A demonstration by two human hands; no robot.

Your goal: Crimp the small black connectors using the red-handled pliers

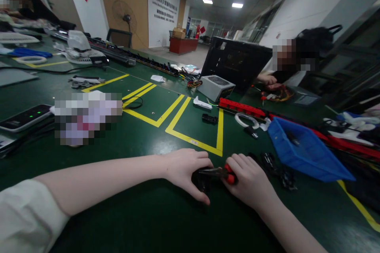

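Near the front of the green table (142,213), my right hand (249,178) is closed round the red handles of a pair of pliers (218,172). The jaws point left, to a small black part (203,184) in my left hand (187,174). My left thumb and fingers curve round that part; its exact kind is hard to make out in the dark blur. The plier tips overlap it, though I cannot tell whether they grip it. Several black coiled cables (279,170) lie to the right of my right hand.
A blue plastic bin (308,150) stands at the right, before a long red strip (242,108). Farther back are a grey power supply (216,87) and a black panel (234,63). A co-worker's hand (267,80) is beyond. A black connector (209,118) lies inside yellow tape.
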